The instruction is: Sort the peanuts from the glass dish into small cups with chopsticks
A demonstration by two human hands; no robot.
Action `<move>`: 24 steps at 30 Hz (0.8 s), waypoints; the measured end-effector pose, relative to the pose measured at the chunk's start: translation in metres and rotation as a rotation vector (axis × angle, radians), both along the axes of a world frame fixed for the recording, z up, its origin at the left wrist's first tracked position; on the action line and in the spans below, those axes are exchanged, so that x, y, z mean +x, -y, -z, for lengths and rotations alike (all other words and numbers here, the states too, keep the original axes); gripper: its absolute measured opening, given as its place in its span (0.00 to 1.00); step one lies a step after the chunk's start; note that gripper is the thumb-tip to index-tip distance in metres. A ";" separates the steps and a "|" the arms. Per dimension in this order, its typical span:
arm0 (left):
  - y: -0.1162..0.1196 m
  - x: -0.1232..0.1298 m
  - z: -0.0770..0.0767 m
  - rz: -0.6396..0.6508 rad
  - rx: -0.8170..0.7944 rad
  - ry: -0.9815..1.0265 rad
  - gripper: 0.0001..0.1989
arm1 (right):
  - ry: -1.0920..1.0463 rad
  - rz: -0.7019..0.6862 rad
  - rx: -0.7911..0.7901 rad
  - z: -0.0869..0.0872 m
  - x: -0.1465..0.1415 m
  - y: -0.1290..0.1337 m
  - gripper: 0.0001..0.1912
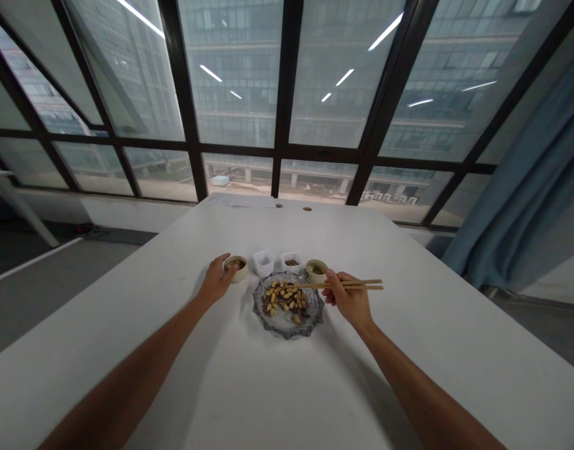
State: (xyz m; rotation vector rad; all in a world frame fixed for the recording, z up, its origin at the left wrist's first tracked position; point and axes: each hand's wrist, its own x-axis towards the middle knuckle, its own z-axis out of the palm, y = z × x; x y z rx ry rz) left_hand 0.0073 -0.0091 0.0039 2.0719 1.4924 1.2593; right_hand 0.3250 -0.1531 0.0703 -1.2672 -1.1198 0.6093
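Note:
My right hand point(347, 296) grips a pair of wooden chopsticks point(362, 285), their tips over a clear glass dish point(287, 336) with a scalloped rim. Brown and yellowish seed-like pieces point(287, 297) lie in the dish, mostly toward its far side. On the left, my left hand point(217, 279) is closed around a small cream cup point(241, 274) with something dark inside. Between the hands stand two small white containers, an apparently bare one point(263, 265) and one with small brown bits point(291, 262). A second cream cup point(316, 270) stands just behind the chopsticks.
The pieces rest on a long white table point(287, 394). Papers point(240, 200) and two round holes lie near its far edge, by the window. A blue curtain point(516, 206) hangs at the right, and another table's leg point(27, 212) shows at the left.

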 end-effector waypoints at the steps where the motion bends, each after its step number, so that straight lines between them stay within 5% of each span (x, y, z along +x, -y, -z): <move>1: 0.000 -0.001 0.002 -0.002 -0.024 0.017 0.28 | -0.021 0.013 0.000 0.001 0.003 0.000 0.28; 12: 0.009 0.002 0.008 0.018 -0.123 0.060 0.37 | -0.573 0.004 -0.159 0.036 0.022 -0.012 0.25; 20: 0.010 0.001 0.007 0.034 -0.132 0.077 0.37 | -0.597 -0.026 -0.168 0.034 0.008 -0.011 0.26; 24: 0.010 0.001 0.008 0.047 -0.143 0.083 0.38 | -0.458 0.028 -0.016 0.021 -0.005 0.003 0.26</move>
